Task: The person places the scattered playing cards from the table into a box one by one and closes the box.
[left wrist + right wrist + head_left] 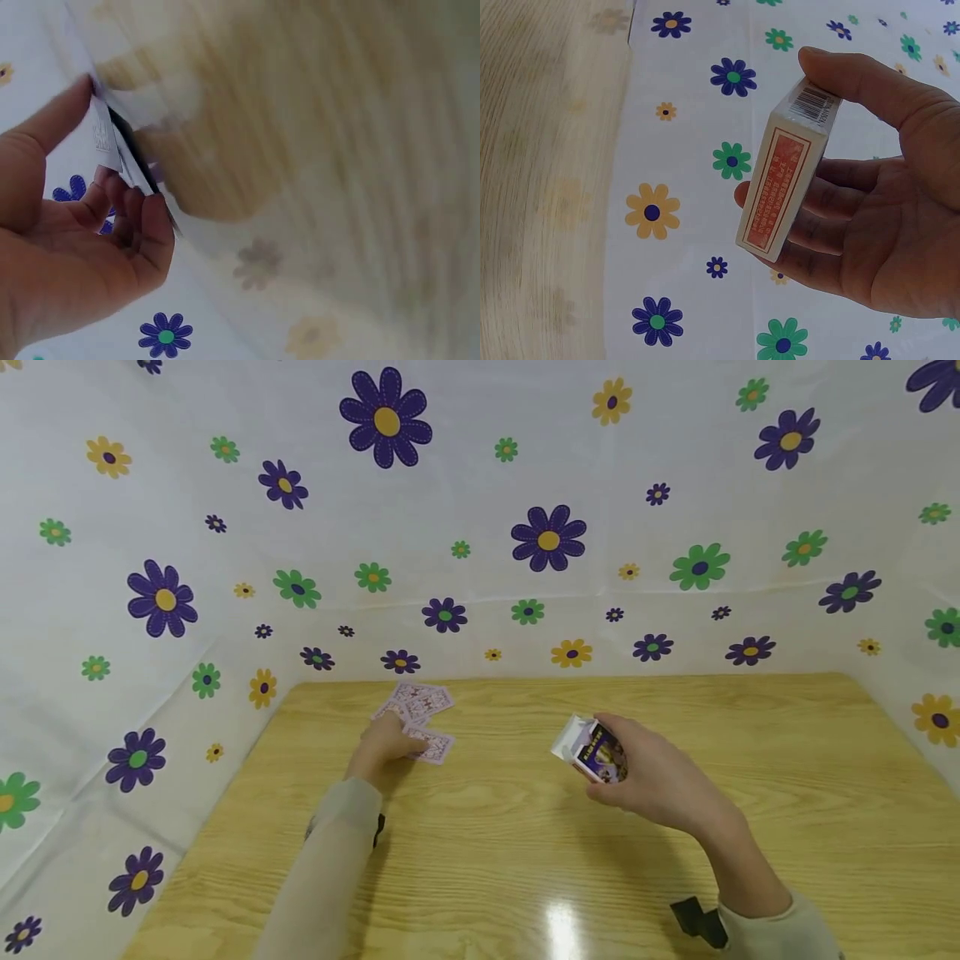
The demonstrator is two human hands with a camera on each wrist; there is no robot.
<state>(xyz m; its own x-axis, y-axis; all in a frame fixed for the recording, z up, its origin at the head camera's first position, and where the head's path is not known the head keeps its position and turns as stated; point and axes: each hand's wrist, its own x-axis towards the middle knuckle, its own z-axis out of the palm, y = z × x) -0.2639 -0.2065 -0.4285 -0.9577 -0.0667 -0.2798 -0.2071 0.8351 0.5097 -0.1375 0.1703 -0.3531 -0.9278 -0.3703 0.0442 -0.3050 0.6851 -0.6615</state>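
A wooden worktop [525, 843] stands inside a surround of white cloth [465, 485] printed with purple, green and yellow flowers; the cloth rises behind the worktop and along both sides. Nothing lies between the two hands, only bare wood with a bright glare spot near the front edge.

At the far left of the worktop a few playing cards [422, 703] lie face down, overlapping, with pink patterned backs. The left hand [386, 745] rests on the nearest of them; in the left wrist view its thumb and curled fingers [142, 225] pinch a thin bunch of the cards by the edge, though that view is blurred.

The right hand [652, 777] is held above the middle of the worktop, well apart from the cards, and grips a card box [592, 750] between thumb and fingers. The box is white with a purple printed face, a red-framed panel on its narrow side [780, 187] and a barcode on one end. Its flap end stands open, pointing toward the cards.
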